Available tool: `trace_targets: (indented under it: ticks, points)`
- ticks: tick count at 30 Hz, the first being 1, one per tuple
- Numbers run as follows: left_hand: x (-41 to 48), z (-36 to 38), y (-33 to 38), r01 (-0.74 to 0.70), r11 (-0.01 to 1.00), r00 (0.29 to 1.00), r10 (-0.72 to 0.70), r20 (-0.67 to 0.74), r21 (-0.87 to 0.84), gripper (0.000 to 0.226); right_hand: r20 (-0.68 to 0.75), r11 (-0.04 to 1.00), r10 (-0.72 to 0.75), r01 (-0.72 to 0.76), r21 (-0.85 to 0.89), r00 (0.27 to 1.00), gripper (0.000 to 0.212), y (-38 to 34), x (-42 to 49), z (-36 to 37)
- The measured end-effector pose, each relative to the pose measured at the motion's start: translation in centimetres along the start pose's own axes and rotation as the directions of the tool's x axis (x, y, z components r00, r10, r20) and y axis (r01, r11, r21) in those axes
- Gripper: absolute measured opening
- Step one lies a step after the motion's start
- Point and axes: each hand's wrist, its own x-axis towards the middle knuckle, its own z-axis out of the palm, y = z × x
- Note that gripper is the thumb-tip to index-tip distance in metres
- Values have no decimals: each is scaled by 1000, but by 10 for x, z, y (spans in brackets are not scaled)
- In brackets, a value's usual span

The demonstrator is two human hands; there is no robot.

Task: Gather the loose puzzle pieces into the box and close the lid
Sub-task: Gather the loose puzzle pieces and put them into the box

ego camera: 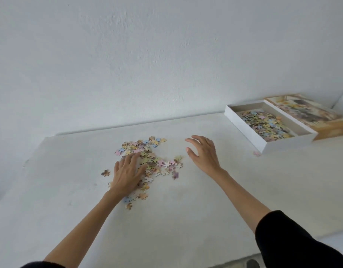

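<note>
A scatter of pastel puzzle pieces (157, 161) lies on the white table (205, 209), left of centre. My left hand (127, 174) rests flat on the left part of the pile, fingers straight. My right hand (203, 153) hovers just right of the pile, fingers spread and relaxed, holding nothing. The white open box (283, 145) stands at the back right with many pieces inside. Its printed lid (310, 113) lies right behind it, picture side up.
One stray pink piece (257, 153) lies by the box's near corner. Another stray piece (105, 172) lies left of my left hand. A white wall rises behind the table. The table's near edge runs along the bottom right.
</note>
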Motion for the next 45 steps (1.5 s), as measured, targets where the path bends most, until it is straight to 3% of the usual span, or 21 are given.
trace_targets:
  ticks: [5,9,14,18,22,29,36,41,45]
  points:
    - [30,1,23,-16,999,997,13,-78,-39,83,-103,947,279,-292,-137,955,35,57,-9,-43]
    - [49,10,39,-84,996,995,84,-50,-6,81,-98,900,352,-365,-240,931,39,85,-22,-62]
    - [58,25,38,-63,997,997,61,36,49,68,-46,846,445,-437,-305,894,45,107,-40,-69]
    - [58,26,36,-71,996,997,69,46,58,75,-39,871,422,-417,-261,906,46,112,-46,-67]
    - [59,29,36,-74,994,995,69,65,76,56,-23,874,434,-428,-231,900,46,112,-45,-66]
    - [59,27,40,-61,996,996,57,75,59,51,34,890,427,-413,-194,904,47,89,-42,-55]
    - [57,23,38,-68,996,996,65,63,56,49,212,971,235,-219,-96,949,49,12,-43,-19]
    - [54,21,36,-36,999,998,35,61,16,64,301,994,93,-71,-83,949,52,-28,-46,6]
    - [53,22,34,-34,999,998,33,46,23,51,338,998,41,-21,-62,940,53,-47,-47,17]
